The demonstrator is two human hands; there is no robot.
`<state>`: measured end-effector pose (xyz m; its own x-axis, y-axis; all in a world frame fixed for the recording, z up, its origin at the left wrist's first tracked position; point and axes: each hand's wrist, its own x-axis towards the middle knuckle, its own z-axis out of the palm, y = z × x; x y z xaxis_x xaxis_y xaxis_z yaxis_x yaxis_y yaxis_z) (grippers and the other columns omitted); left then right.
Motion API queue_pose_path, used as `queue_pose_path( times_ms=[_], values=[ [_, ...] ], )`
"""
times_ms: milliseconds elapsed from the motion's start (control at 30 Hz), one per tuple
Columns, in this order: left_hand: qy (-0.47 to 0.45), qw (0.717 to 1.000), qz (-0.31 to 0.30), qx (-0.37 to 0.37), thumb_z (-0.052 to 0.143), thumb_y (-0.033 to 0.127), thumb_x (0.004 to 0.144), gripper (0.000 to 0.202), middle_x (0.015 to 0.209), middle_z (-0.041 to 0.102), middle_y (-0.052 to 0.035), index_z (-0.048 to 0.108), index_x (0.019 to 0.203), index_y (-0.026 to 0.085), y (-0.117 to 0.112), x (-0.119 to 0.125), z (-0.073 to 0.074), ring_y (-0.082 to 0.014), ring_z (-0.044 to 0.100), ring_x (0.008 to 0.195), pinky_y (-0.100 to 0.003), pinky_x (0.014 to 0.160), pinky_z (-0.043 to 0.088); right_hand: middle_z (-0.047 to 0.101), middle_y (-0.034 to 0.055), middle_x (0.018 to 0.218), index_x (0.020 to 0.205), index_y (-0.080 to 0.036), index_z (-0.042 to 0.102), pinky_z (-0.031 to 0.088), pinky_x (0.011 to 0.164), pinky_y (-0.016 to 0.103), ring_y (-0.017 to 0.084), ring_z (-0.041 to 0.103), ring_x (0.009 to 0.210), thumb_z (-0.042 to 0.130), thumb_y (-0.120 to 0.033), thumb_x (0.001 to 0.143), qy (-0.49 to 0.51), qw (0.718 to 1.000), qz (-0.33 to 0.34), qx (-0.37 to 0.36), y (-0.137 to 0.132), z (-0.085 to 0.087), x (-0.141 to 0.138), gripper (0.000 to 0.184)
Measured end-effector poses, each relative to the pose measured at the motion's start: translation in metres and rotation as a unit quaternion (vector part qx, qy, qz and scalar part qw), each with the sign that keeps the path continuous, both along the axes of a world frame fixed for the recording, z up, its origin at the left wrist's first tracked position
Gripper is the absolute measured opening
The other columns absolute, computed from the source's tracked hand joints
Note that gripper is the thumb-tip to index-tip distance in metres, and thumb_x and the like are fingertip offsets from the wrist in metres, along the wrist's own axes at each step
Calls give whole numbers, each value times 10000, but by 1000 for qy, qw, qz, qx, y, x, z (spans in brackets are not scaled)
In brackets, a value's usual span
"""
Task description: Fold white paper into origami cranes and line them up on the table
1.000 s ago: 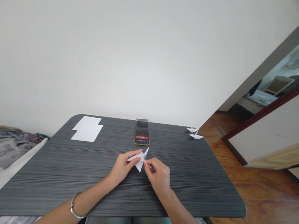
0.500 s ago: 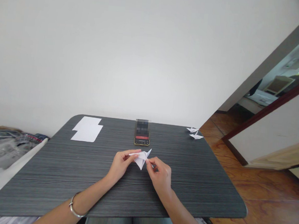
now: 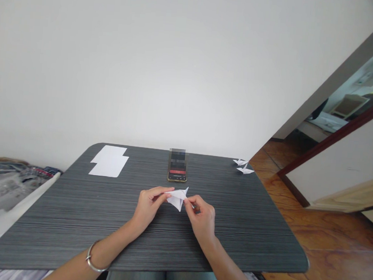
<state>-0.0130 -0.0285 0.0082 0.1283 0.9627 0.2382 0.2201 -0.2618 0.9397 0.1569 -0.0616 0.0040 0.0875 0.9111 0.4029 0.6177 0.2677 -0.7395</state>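
Note:
A folded white paper crane (image 3: 177, 198) is held between my two hands, a little above the dark striped table (image 3: 101, 219). My left hand (image 3: 148, 204) pinches one wing at its left side between thumb and fingers. On the opposite side, my right hand (image 3: 201, 213) has its thumb and forefinger closed on another part of the paper. One narrow point sticks up at the top right, and a wider flap hangs below. The fingertips hide some of the folds.
A phone (image 3: 178, 165) lies behind my hands near the wall. White paper sheets (image 3: 109, 163) overlap at the table's back left. Two finished-looking paper cranes (image 3: 245, 170) sit at the back right corner. Left of the table is a pile of wrapped fabric (image 3: 4, 187).
My left hand has shifted slightly left and the paper crane has turned a little, its lower flap swinging right. My right hand has moved slightly right, keeping its pinch.

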Motion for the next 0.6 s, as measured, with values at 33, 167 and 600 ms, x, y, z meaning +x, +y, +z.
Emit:
queue_pose_path(
  times_ms=[33, 167, 600],
  values=[
    [3, 1000, 0, 1, 591, 265, 759, 184, 884, 722, -31, 717, 887, 222, 0, 0, 0, -194, 656, 727, -276, 678, 502, 623, -5, 582, 669, -185, 580, 395, 482, 212, 114, 530, 463, 501, -230, 800, 2, 1000, -1, 0, 0, 0, 0, 159],
    [17, 1000, -5, -3, 560, 280, 785, 209, 870, 723, -34, 711, 906, 203, -1, 0, 2, -177, 645, 683, -262, 656, 492, 629, -3, 588, 671, -183, 579, 396, 483, 206, 111, 531, 467, 499, -224, 802, 10, 1000, 1, 4, 0, 0, 0, 159],
    [-75, 995, -32, -66, 362, 397, 875, 433, 935, 696, -100, 671, 959, 105, -4, 5, 5, -218, 631, 858, -290, 688, 502, 602, -6, 555, 648, -167, 582, 380, 484, 208, 106, 509, 469, 514, -260, 792, 50, 999, -3, -20, 1, -2, 1, 184]
  ],
)
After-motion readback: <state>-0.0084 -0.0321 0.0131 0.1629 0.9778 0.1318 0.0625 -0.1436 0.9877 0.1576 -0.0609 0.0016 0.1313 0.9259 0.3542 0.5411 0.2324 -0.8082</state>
